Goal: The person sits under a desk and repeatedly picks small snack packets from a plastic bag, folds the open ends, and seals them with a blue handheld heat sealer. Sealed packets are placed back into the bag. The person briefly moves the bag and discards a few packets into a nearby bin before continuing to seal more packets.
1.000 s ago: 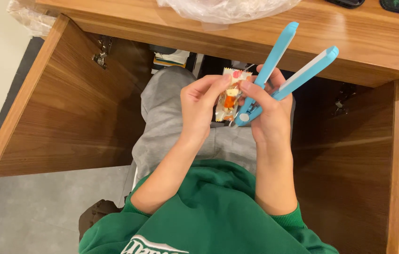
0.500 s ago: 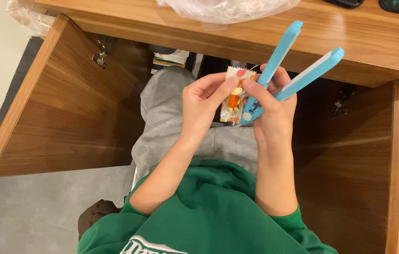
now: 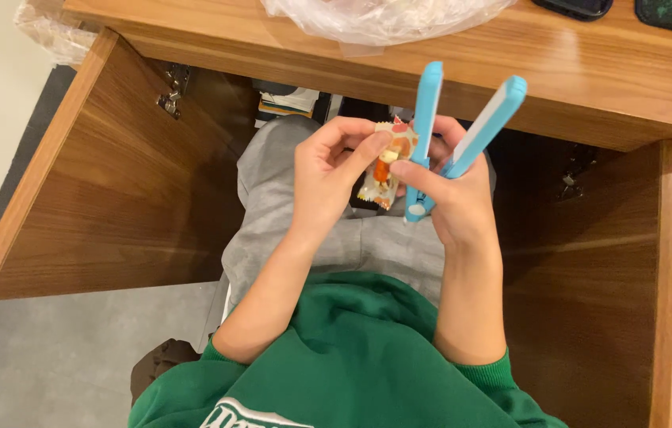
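Warm indoor light is falling from above, brightening the wooden desk top [image 3: 589, 63] at the far side. A soft sheen is showing on the clear plastic bag [image 3: 383, 16] there. Deep shadow is filling the knee space under the desk, darkest at the far right. Both hands are sitting evenly lit and fairly sharp. The near green sweatshirt [image 3: 352, 357] is looking slightly soft. Straight edges are bowing mildly toward the frame borders.

A smooth, matt light-blue plastic clamp tool [image 3: 463, 135] and a small glossy printed wrapper [image 3: 387, 162] are seen. The counter [image 3: 589, 71] is of smooth, satin-finished wood. A crinkled clear plastic bag [image 3: 376, 16] is shown, with soft green cloth on the sweatshirt [image 3: 352, 357].
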